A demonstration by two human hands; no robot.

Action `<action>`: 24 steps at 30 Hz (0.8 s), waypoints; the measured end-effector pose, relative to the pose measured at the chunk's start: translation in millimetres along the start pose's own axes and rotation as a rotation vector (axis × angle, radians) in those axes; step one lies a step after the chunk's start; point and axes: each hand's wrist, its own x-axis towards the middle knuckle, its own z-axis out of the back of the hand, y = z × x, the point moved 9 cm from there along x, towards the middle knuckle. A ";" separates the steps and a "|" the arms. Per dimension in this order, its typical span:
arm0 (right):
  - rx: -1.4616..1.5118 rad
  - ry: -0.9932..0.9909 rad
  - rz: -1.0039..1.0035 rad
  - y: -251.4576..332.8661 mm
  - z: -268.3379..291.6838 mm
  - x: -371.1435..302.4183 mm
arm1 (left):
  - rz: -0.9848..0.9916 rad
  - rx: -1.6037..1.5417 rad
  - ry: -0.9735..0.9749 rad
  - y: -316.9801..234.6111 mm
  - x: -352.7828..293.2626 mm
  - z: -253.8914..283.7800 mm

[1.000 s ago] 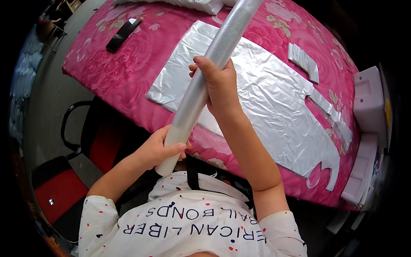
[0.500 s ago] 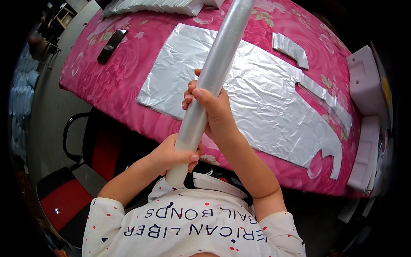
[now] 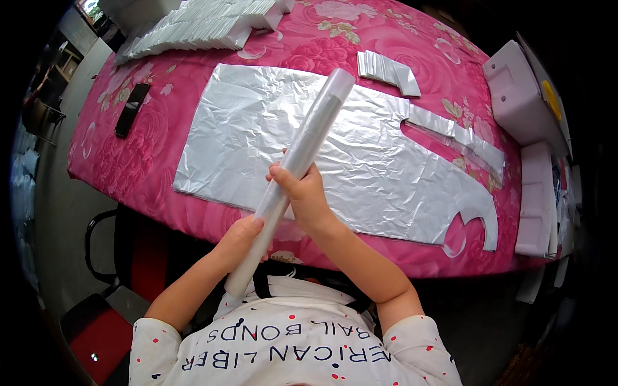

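Note:
Both hands are closed around a long roll of clear plastic film, held at a slant with its far end up and away. My left hand wraps the lower part near my waist. Higher up, my right hand grips the middle, its thumb lying across the top; the undersides of both grips are partly hidden. Beneath the roll, a crinkled silvery plastic sheet, shaped like an apron with strap-like ends on the right, is spread flat on the table.
A pink floral cloth covers the table. Folded white packets pile at the back left, with a smaller stack at the back right. A black phone-like object lies left; white foam boxes stand right. A red-and-black chair is beside me.
The roll's far end has come down and now shows whole within the view. Both hands have shifted slightly left and keep their grip. The table appears lower and further left.

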 end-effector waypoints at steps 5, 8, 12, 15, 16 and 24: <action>-0.017 -0.173 0.063 41.2 108.0 56.8 | 0.312 -0.079 0.099 39.8 -29.9 4.1; -0.278 -0.286 0.103 83.2 139.1 52.5 | 0.321 -0.116 0.228 54.5 -42.4 4.1; -0.338 -0.217 0.033 89.8 151.3 49.3 | 0.325 -0.186 0.225 60.3 -46.6 2.9; -0.412 -0.170 0.006 86.1 148.7 46.5 | 0.294 -0.211 0.241 57.1 -47.5 -1.0; -0.452 -0.159 0.004 85.1 145.6 45.8 | 0.284 -0.206 0.240 56.4 -47.9 -1.4; -0.647 0.090 -0.124 66.0 101.5 47.2 | 0.253 -0.205 0.264 52.9 -47.0 -1.0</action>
